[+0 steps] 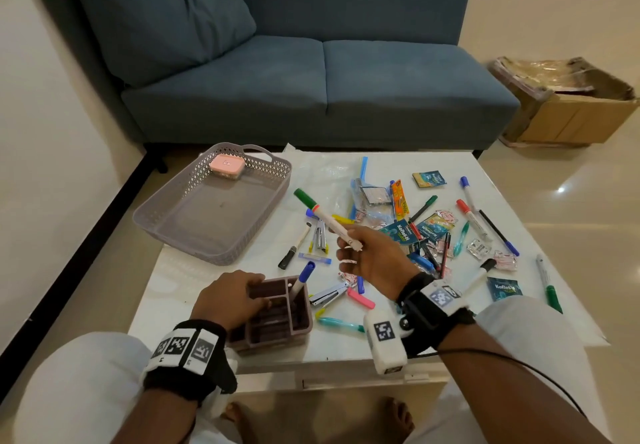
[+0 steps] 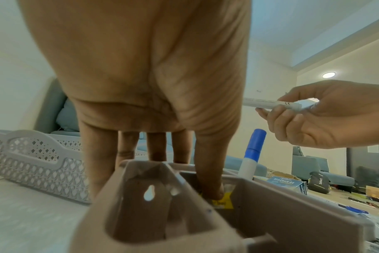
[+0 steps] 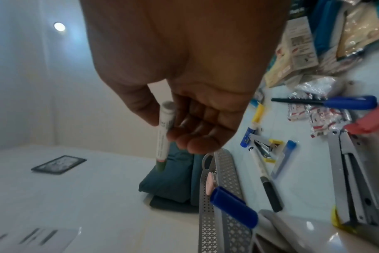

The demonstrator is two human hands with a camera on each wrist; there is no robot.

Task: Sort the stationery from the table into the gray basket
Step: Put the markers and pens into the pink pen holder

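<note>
The gray lattice basket (image 1: 180, 239) sits at the table's left rear and holds a pink box (image 1: 227, 166). My right hand (image 1: 367, 256) pinches a white marker with a green cap (image 1: 325, 220) by its tail end, raised above the table, cap pointing toward the basket. In the right wrist view the marker (image 3: 163, 137) sits between thumb and fingers. My left hand (image 1: 242, 299) grips the wall of a brown compartment organizer (image 1: 298, 322), thumb inside (image 2: 210, 179), fingers outside. A blue-capped marker (image 1: 303, 277) stands in the organizer.
Several pens, markers, two staplers (image 1: 327, 294) and sachets (image 1: 504, 287) lie scattered over the white table (image 1: 166, 291) to the right of the basket. A blue sofa (image 1: 311, 79) stands beyond the table, and a cardboard box (image 1: 571, 111) sits on the floor at the right.
</note>
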